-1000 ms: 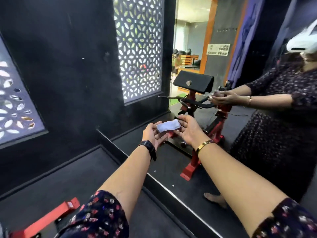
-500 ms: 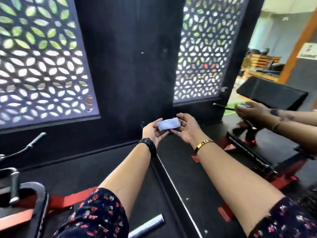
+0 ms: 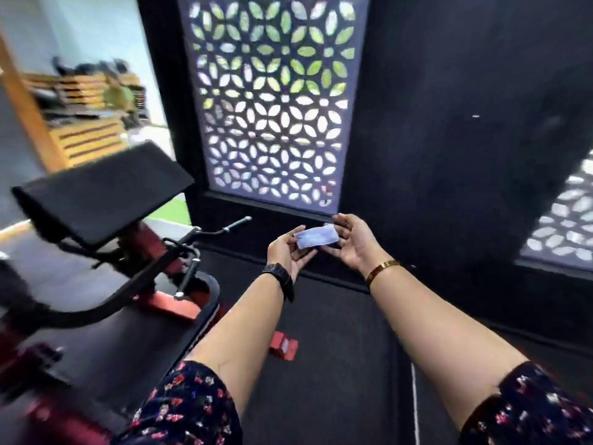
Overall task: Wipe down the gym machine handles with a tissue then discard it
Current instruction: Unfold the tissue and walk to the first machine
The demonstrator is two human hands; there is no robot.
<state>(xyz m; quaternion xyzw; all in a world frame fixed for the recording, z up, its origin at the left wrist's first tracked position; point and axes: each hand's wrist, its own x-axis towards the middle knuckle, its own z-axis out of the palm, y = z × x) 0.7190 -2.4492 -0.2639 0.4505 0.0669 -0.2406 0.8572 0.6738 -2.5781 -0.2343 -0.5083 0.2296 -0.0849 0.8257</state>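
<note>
Preparatory step, before any wiping. Both arms are stretched forward at chest height. The left hand [image 3: 288,252] and the right hand [image 3: 354,242] face each other, palms turned inward, and hold between them a folded white tissue [image 3: 317,236]. The left fingers pinch its near-left end; the right fingers support its far-right end, that hand otherwise loosely spread. The tissue is flat, clear of any surface, and touches only the two hands.

The gym machine [image 3: 106,252] stands well to the left of the hands. Its black handle [image 3: 224,229] ends just left of the left hand, at about the same height; a second grip [image 3: 189,277] lies lower and further left, below a black arm pad [image 3: 99,191]. Neither handle is touched.

Judgement: the tissue is being readied, and no handle has yet been wiped. The next move calls for shifting the tissue into one hand, carrying it leftward, and closing it around the nearer handle. No bin is visible.
</note>
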